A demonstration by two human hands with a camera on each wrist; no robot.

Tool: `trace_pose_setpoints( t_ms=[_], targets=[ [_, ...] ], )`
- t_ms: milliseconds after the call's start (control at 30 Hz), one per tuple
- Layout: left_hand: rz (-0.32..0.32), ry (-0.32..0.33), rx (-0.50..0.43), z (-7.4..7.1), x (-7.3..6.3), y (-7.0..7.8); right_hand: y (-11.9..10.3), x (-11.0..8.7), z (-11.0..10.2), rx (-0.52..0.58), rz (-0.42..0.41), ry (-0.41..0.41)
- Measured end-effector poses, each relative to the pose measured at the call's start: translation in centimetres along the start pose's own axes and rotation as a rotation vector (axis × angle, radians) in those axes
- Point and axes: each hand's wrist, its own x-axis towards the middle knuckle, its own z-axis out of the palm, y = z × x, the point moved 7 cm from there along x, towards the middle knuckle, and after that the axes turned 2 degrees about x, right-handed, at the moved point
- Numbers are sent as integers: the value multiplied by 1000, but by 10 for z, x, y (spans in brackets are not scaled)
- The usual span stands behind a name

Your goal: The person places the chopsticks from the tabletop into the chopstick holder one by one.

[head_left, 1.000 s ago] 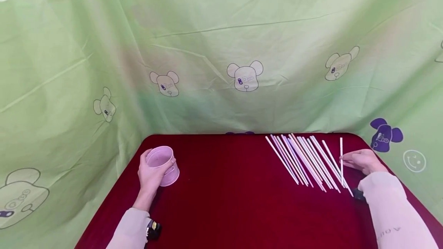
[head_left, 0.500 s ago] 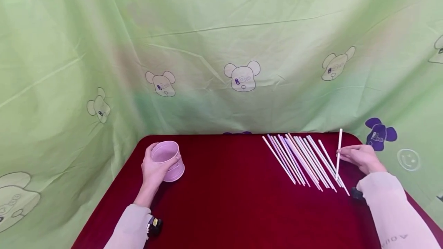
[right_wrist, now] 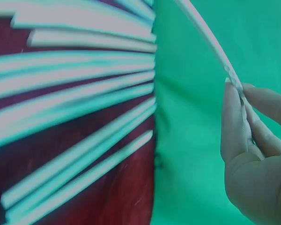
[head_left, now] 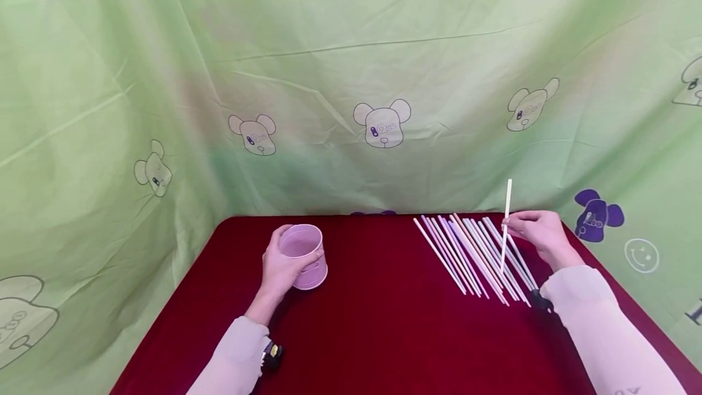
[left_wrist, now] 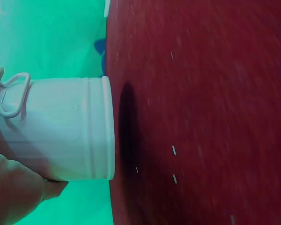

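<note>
In the head view my left hand [head_left: 282,270] grips a small pink bucket [head_left: 312,274] by its side, mouth up. The left wrist view has the bucket's wall [left_wrist: 61,131] with a little side handle [left_wrist: 24,96]; its base is close over the cloth, beside a dark shadow. My right hand [head_left: 540,236] pinches one pale drinking straw [head_left: 507,200] between thumb and fingertips. That straw stands nearly upright, above the loose straws [head_left: 440,256] in the head view. A ribbed bend shows on it by the fingertips [right_wrist: 228,89] in the right wrist view.
Several pale straws lie side by side, slanting, on the right half of the dark red tablecloth [head_left: 373,322]. A green curtain [head_left: 307,78] printed with bear heads hangs around the table's back and sides. Dark devices sit at both wrists.
My right hand has lifted the straw and carried it left over the other straws. My left hand has moved right with the bucket, toward the table's middle.
</note>
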Motion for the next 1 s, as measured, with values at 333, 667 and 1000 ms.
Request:
trace_pose_setpoints(
  t_ms=[333,667,1000],
  targets=[
    [70,-78,-24,45,-7,20,-33,-5,52,19,-70,45],
    [109,-182,-49,86,-17,37,-54,-7,99,-37,-154,39],
    [104,-249,-57,117,-28,44,-74,-15,149,-49,-272,44]
  ],
)
